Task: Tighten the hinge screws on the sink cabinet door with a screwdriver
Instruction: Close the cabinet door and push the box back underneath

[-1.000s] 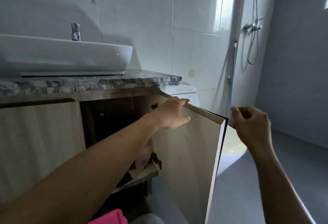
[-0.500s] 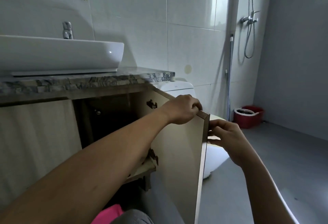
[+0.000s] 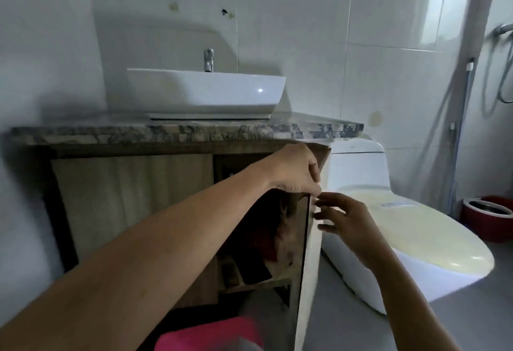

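Note:
The sink cabinet's right door (image 3: 308,267) stands swung open, edge-on to me, pale on its outer face. My left hand (image 3: 297,170) is closed over the door's top corner. My right hand (image 3: 344,220) touches the door's outer edge just below, fingers spread. The dark cabinet interior (image 3: 261,228) shows behind the door. No screwdriver is visible, and my left hand and the door hide the hinges.
A white basin (image 3: 205,95) with a tap sits on the marble counter (image 3: 194,131). A white toilet (image 3: 388,228) with a yellowish lid stands close right of the door. A red bucket (image 3: 488,217) is at the far right. Pink cloth (image 3: 211,334) lies near the bottom edge.
The door has swung further open, now edge-on. My left hand stayed on its top corner; my right hand came in to its outer edge. My view shifted left.

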